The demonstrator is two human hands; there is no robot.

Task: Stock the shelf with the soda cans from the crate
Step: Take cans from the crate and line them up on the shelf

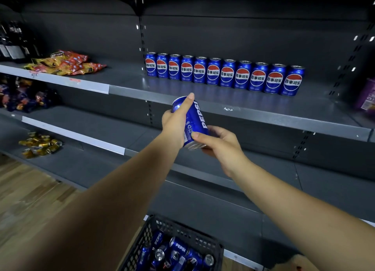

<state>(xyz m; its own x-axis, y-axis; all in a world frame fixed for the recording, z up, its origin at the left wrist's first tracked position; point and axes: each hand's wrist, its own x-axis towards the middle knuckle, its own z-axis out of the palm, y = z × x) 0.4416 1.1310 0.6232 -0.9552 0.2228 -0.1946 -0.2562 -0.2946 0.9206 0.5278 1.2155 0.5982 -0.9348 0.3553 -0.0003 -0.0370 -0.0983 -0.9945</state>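
A blue can (195, 120), white PEPSI lettering, tilts at frame centre before the shelf (253, 101) edge. The left grip (174, 126) wraps its side, the right grip (221, 142) holds its base, both arms outstretched.

Left hand (174, 126) is gripping the can (196, 116) by its side, one finger stretching up to the top rim. Right hand (221, 144) is holding the bottom end, thumb pressing on the side. Can is tilting, top leaning left, in front of the shelf (263, 116) edge. Row (213, 71) of eleven cans is standing upright on the shelf, logos facing out. Crate (182, 228) is sitting below, loose cans (179, 246) lying in it. Snack bags (65, 64) are lying at the shelf's left end.
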